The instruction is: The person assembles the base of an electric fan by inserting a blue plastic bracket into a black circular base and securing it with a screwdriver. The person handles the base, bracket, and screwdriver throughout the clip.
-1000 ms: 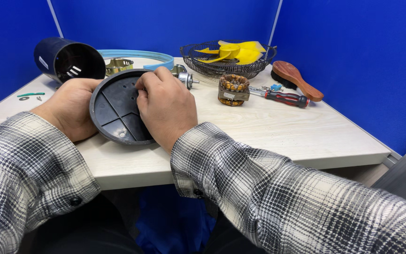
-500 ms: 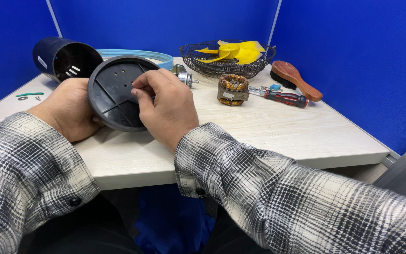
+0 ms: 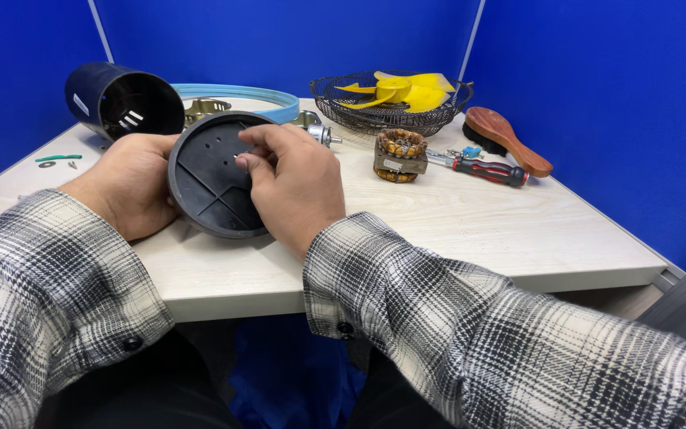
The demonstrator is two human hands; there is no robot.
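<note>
Your left hand [image 3: 132,181] grips the black round plate [image 3: 214,176] by its rim, tilting it up off the worktop [image 3: 454,230] so its ribbed face meets you. Your right hand [image 3: 295,179] pinches something small (too tiny to identify) against it; the copper-wound stator [image 3: 399,153] and red-handled screwdriver [image 3: 484,168] lie farther back.

Pale wood-grain tabletop [image 3: 470,230], blue partition walls [image 3: 597,87] behind and at sides. Dark blue cylinder housing [image 3: 121,102] lying on side at far left, open end toward camera. Light blue ring [image 3: 236,94] flat behind it. Black wire basket [image 3: 391,119] holding yellow fan blades [image 3: 398,87]. Copper-wound motor stator [image 3: 398,155] just beside red-and-black screwdriver [image 3: 482,168]. Wooden brush [image 3: 506,139] near right wall. Small green piece and screws [image 3: 57,160] at left edge.
</note>
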